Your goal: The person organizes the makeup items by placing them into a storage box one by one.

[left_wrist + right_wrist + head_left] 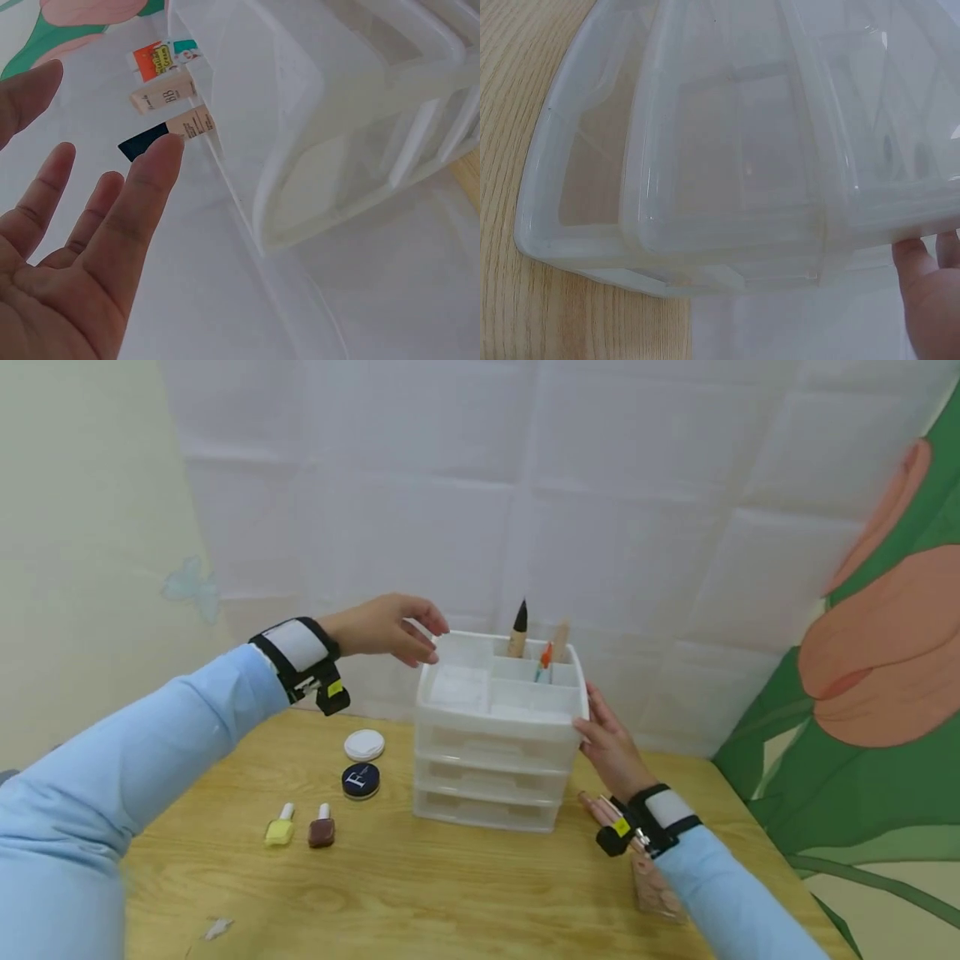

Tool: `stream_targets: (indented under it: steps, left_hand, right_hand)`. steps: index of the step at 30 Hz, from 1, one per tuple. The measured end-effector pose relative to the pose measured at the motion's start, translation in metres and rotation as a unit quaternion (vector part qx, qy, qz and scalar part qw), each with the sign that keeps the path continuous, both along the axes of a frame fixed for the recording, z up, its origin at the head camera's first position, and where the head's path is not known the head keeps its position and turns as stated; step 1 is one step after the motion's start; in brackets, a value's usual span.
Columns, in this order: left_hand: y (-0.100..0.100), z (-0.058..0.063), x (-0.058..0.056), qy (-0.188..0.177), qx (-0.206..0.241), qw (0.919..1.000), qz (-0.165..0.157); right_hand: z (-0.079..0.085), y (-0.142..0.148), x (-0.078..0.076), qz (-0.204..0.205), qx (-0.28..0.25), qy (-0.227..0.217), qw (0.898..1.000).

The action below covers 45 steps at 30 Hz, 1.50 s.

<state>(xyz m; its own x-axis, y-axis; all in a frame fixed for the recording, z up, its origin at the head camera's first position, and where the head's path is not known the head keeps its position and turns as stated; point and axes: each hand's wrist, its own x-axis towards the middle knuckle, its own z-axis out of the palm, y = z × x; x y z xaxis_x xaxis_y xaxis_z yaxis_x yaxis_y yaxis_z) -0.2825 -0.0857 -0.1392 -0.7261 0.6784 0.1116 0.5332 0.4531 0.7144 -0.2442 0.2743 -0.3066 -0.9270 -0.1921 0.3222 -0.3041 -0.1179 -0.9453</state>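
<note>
A white plastic drawer organizer with three translucent drawers stands on the table. In its top compartments are a beige tube with a black cap, a BB cream tube and a small orange-and-teal tube. My left hand hovers at the organizer's back left corner, fingers apart and loosely bent, holding nothing. The wide left compartment beside it holds no items. My right hand touches the organizer's right side near the top, thumb at the front corner and fingers extended along the side wall.
Left of the organizer lie a white round disc, a navy compact, yellow nail polish and brown nail polish. Pinkish tubes and a clear container sit partly under my right forearm. A white sheet hangs behind.
</note>
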Motion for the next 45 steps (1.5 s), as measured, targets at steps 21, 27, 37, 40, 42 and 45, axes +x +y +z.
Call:
stream_targets:
  steps: [21,27,37,40,42,45]
  left_hand:
    - [-0.059,-0.103,-0.024,-0.065,-0.008,0.9938,0.089]
    - [-0.062,-0.138,-0.039,-0.061,-0.027,0.9927,0.101]
    - [-0.062,-0.172,-0.071,-0.031,-0.119,0.9822,0.143]
    - [-0.063,-0.179,-0.075,-0.035,-0.14,0.9772,0.156]
    - [-0.063,-0.182,-0.075,-0.036,-0.152,0.9733,0.168]
    - [-0.061,-0.188,-0.073,-0.037,-0.162,0.9681,0.188]
  right_hand:
    - [0.006,0.01,0.018,-0.026,0.019,-0.008,0.999]
    - [0.004,0.009,0.02,-0.029,0.012,-0.018,0.999]
    - [0.001,0.007,0.028,-0.032,0.009,-0.018,0.999]
    - [0.001,0.005,0.029,-0.035,0.015,-0.018,0.999]
    - [0.001,0.004,0.03,-0.036,0.018,-0.018,0.999]
    - [0.002,0.002,0.031,-0.033,0.018,-0.017,0.999]
